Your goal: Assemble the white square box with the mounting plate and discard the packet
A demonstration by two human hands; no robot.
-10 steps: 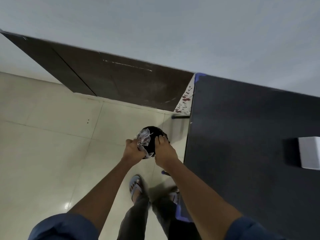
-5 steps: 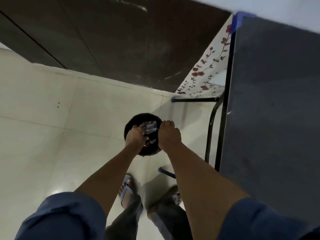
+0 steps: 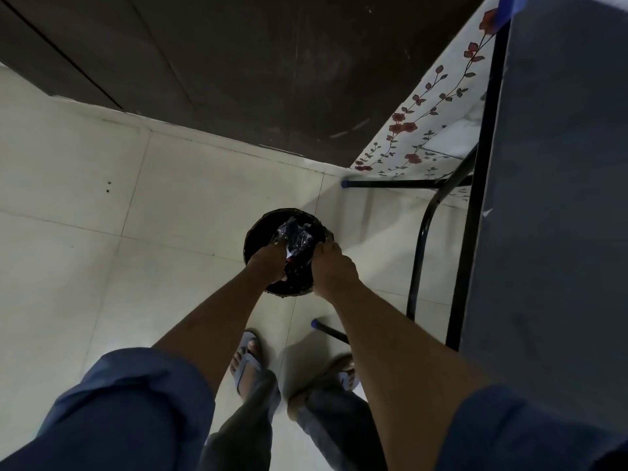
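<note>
In the head view we stood over the round black bin [image 3: 253,232] on the pale tiled floor [image 3: 102,232], beside the dark grey table [image 3: 557,198] with its black metal legs. Our left hand [image 3: 266,265] and right hand [image 3: 334,271] reached into the bin's mouth, with the crumpled clear plastic packet [image 3: 295,237] between them. The left fingers seemed to pinch its edge; whether the right fingers gripped it or only steadied it, we could not tell. We judged this the discard step, nearly done. The next move called for letting go so the packet dropped inside. The white box was out of sight.
</note>
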